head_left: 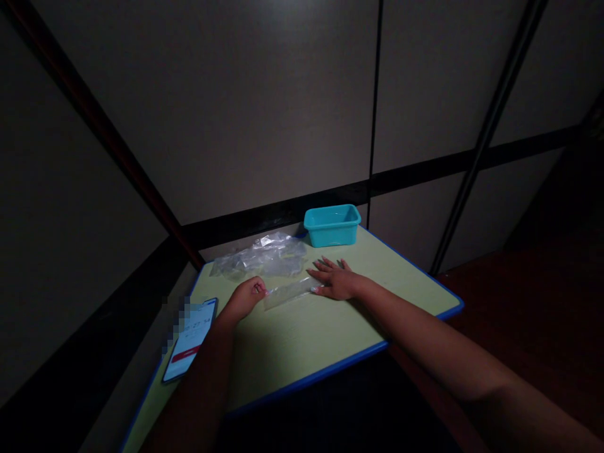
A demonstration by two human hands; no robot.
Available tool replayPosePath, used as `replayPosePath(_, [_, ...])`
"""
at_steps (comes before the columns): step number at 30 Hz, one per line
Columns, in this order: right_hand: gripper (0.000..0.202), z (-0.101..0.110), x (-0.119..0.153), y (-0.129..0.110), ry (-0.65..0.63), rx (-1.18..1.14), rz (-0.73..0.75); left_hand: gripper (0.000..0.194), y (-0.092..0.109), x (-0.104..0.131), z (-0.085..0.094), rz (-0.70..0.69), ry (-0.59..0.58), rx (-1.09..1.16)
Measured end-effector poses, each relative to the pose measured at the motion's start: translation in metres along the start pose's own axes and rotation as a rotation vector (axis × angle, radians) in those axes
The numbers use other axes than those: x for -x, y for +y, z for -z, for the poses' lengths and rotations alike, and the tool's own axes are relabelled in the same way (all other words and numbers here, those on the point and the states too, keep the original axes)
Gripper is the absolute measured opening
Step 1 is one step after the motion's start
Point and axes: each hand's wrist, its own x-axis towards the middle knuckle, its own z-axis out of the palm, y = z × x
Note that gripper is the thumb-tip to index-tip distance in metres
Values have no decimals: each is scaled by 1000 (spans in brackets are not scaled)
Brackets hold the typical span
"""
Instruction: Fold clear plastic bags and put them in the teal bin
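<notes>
A narrow strip of clear plastic [289, 292] lies flat on the pale green table between my two hands. At its left end, my left hand [248, 297] has its fingers curled in, with thumb and forefinger pinching the plastic. My right hand [333, 280] rests palm down at the strip's other end, fingers spread, the thumb touching the plastic. Just beyond the hands sits a crumpled heap of clear plastic [268, 255].
A turquoise tub [333, 228] stands at the table's back edge. On the left, a phone with a lit screen [191, 340] lies beside my left forearm. The table [302, 352] has a blue rim, and a panelled wall rises behind it.
</notes>
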Motion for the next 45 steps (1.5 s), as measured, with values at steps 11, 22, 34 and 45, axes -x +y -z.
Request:
replayPosePath(11, [57, -5, -7, 4, 135, 36, 68, 11, 2, -1, 0, 4, 12, 58])
replayPosePath(22, [49, -6, -8, 7, 147, 46, 55, 7, -3, -4, 0, 23, 1, 107])
replayPosePath(34, [45, -10, -9, 4, 232, 3, 81, 12, 2, -3, -1, -12, 114, 98])
replayPosePath(45, [37, -4, -26, -14, 325, 101, 142, 11, 4, -3, -3, -33, 179, -10])
